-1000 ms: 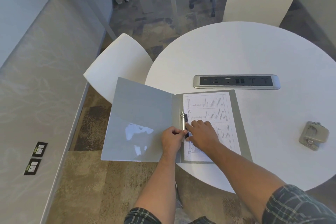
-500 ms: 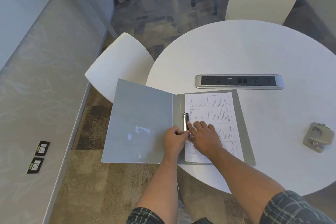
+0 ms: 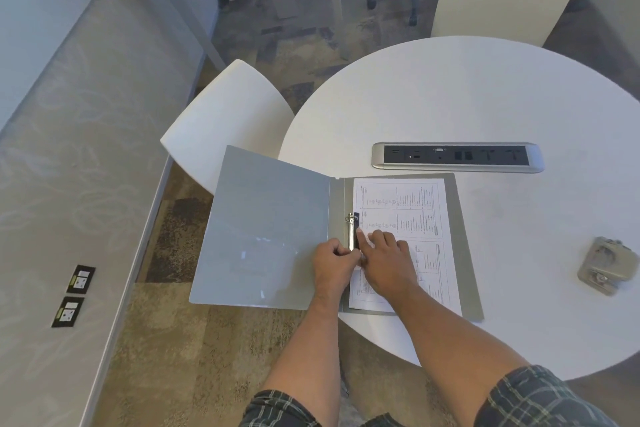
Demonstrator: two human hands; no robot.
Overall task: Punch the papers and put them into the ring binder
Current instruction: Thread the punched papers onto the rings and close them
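Where binder overhangs, chair (white) below.

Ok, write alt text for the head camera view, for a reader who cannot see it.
Two hands work at the metal ring mechanism of an open grey ring binder on a round white table: the left hand grips it, the right hand rests on the printed papers. A hole punch lies to the right, a power strip behind.

1. The binder lies open at the table's near left edge, its cover overhanging.
2. The paper lies in it.
3. The socket strip lies behind it.
4. The punch lies near the right edge.
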